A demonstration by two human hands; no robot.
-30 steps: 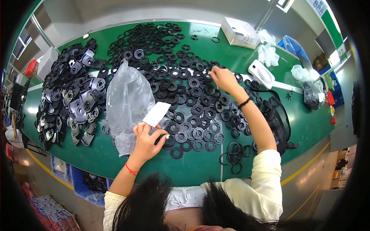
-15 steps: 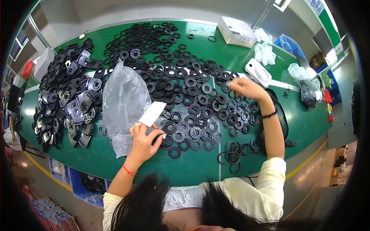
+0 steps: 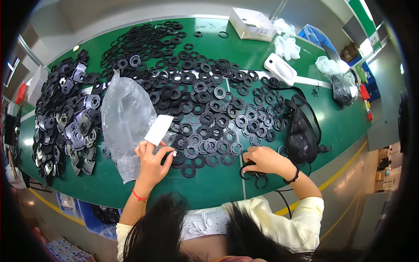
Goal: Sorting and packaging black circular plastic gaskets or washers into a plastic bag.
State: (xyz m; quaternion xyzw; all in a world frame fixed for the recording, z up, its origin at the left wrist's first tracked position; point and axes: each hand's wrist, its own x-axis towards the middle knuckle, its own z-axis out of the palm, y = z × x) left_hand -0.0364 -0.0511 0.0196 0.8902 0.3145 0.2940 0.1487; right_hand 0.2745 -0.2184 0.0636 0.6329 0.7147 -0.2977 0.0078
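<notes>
My left hand (image 3: 152, 162) is closed, with a white card (image 3: 159, 129) rising from its fingers. A tiny white piece (image 3: 174, 153) shows at the thumb and finger tips; its kind is too small to tell. Beside this hand lies a clear plastic bag (image 3: 126, 113), puffed up at its far end. My right hand (image 3: 267, 161) is low over a small group of thin rings at the table's near side. Its fingers pinch a thin black ring (image 3: 245, 174), partly hidden by the hand. Many thicker black rings (image 3: 211, 145) spread over the middle of the table.
Grey and black moulded parts (image 3: 74, 126) are heaped at the left. Right of the rings lie a black mesh bag (image 3: 301, 135) and a white fan (image 3: 280, 69). A white box (image 3: 252, 25) and plastic bags (image 3: 287, 46) stand along the back of the green table (image 3: 209, 185).
My right hand has come down and nearer, from above the far rings to the thin rings, and now grips one. My left hand still holds the card. The view has shifted slightly.
</notes>
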